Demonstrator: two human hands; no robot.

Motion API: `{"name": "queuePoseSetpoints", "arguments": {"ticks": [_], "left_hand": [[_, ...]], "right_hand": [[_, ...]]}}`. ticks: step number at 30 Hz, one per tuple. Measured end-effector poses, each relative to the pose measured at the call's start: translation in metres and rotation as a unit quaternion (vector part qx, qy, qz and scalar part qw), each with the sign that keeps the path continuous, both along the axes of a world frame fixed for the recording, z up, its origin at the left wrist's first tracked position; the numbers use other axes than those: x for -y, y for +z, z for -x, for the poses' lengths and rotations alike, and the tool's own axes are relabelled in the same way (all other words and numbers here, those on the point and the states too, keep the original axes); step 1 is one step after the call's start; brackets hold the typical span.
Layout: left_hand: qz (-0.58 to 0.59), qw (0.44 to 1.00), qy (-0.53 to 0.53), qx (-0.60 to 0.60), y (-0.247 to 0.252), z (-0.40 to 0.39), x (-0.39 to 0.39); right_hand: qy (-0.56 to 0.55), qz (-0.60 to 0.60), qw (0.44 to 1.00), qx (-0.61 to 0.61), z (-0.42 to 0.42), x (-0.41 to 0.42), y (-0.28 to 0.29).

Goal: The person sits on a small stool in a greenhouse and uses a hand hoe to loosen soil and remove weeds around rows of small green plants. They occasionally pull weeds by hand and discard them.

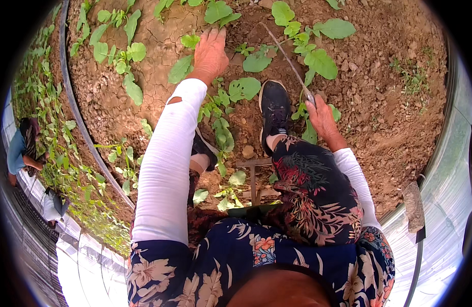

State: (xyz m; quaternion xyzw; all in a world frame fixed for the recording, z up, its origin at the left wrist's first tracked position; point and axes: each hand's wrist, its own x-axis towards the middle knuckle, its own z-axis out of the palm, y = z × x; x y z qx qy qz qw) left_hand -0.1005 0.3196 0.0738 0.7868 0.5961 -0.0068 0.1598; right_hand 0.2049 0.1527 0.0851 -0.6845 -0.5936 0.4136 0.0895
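Observation:
My left hand [211, 55] reaches down to the soil, its fingertips at the base of a broad-leaved green seedling [218, 11]. Whether the fingers grip a stem is hard to tell. Smaller leaves [180, 69] lie beside that wrist. In my right hand [323, 118] is the handle end of a thin, rusty hand tool [287, 59] with a long shaft. Its far end bends slightly and lies near the ground, left of a leafy seedling [321, 63]. Another seedling with an insect-holed leaf [244, 89] grows between my hands.
My dark shoes [276, 107] stand among the seedlings. Beneath me is a low stool frame [253, 178]. A black hose [77, 103] runs along the left, with denser plants beyond. Two people [19, 149] are farther left. Plastic sheeting [447, 153] borders the cloddy soil [378, 92] at right.

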Motion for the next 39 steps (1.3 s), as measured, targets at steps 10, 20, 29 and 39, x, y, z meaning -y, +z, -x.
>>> {"name": "queuePoseSetpoints", "arguments": {"ticks": [10,20,29,39], "left_hand": [[-0.005,0.994,0.055,0.091,0.004,0.04,0.01],[0.011,0.992,0.08,0.102,0.001,0.038,0.011],[0.024,0.991,0.079,0.101,0.002,0.044,0.006],[0.036,0.991,0.067,0.111,-0.002,0.056,0.006]], "right_hand": [[-0.025,0.001,0.999,-0.04,0.016,0.007,0.004],[0.044,0.052,0.997,-0.048,0.01,0.029,0.001],[0.021,0.004,0.999,-0.046,0.043,-0.009,0.003],[0.081,0.109,0.986,-0.096,0.016,0.018,0.022]]}}
